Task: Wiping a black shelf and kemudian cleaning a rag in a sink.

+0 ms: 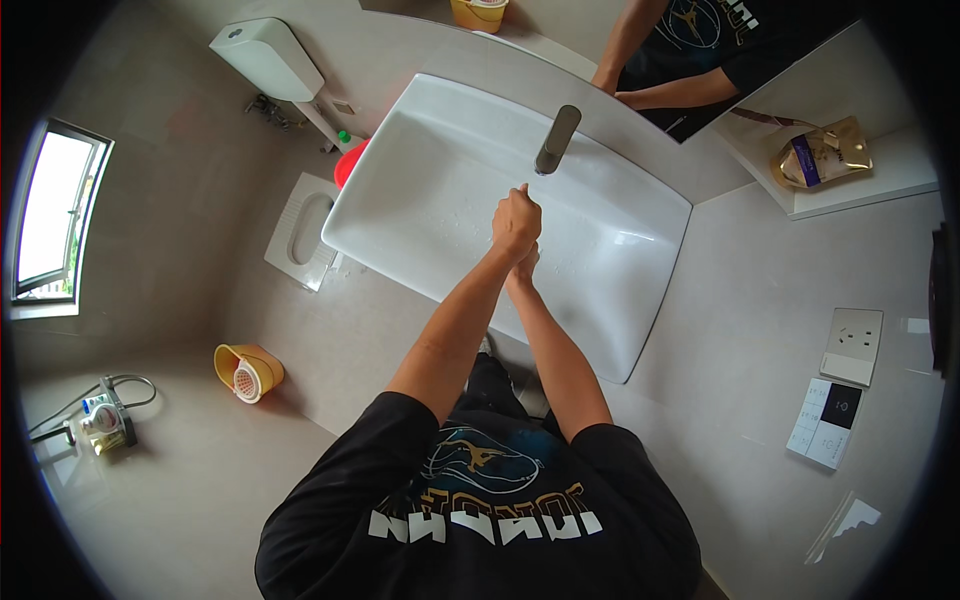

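Both hands meet over the white ceramic washbasin (420, 172), below the spout of a dark grey faucet (559, 139). My left hand (517, 223) lies uppermost, its back towards me and its fingers curled. Against its underside, nearer to me, is my right hand (525, 264), largely covered by the left hand and wrist. What lies between the palms is hidden. Small water drops dot the basin floor. A little water shows at the spout's tip, but no clear stream is visible.
A mirror (570, 37) rises behind the basin. At right, a shelf (862, 196) holds a gold pouch (825, 154). A squat toilet (300, 229), red basin (349, 163) and yellow mop bucket (251, 369) stand left. A socket (852, 346) and switch panel (825, 424) are on the right wall.
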Demonstrator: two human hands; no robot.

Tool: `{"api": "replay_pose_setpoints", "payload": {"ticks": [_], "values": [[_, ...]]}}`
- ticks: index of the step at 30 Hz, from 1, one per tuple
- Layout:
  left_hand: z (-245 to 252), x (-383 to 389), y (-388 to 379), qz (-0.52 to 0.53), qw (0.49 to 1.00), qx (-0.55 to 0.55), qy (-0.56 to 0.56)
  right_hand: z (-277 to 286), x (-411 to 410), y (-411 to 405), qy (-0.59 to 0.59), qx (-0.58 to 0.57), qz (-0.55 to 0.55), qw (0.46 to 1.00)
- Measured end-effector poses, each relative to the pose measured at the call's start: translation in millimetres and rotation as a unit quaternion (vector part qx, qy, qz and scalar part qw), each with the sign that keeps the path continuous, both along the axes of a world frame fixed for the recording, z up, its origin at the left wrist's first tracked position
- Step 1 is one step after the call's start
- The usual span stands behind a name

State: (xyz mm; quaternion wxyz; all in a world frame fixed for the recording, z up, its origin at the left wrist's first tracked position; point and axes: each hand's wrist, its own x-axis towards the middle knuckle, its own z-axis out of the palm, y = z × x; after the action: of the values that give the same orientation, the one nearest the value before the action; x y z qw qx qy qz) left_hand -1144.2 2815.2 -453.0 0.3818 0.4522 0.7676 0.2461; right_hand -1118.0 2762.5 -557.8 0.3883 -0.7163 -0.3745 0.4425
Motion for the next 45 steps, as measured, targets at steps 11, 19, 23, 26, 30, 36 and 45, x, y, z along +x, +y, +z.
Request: {"api": "replay_pose_setpoints", "payload": {"ticks": [11, 19, 23, 26, 30, 36, 45], "values": [[36, -70, 1, -0.172, 0.85, -0.199, -0.456, 76, 9, -20, 0.517, -0.215, 0.138, 0.817], [61, -105, -36, -0.224, 0.669, -0.106, -0.701, 112, -23, -42, 0.844, -0.248, 0.235, 0.413], [61, -122, -40, -0.314, 0.682, -0.066, -0.658, 121, -33, -59, 0.826, -0.238, 0.255, 0.443], [82, -111, -49, -0.283, 0.816, -0.096, -0.494, 131, -24, -61, 0.706, -0.26, 0.227, 0.618], [106, -93, -68, -0.259, 0.923, 0.034, -0.284, 121, -24, -61, 0.484, -0.168, 0.228, 0.828], [60, -65, -50, -0.14, 0.952, 0.092, -0.256, 73, -20, -40, 0.212, 0.028, 0.129, 0.968], [-8, -12, -16, -0.059, 0.998, 0.035, -0.016, 11, -5, -21, 0.012, 0.009, 0.036, 0.999]]}}
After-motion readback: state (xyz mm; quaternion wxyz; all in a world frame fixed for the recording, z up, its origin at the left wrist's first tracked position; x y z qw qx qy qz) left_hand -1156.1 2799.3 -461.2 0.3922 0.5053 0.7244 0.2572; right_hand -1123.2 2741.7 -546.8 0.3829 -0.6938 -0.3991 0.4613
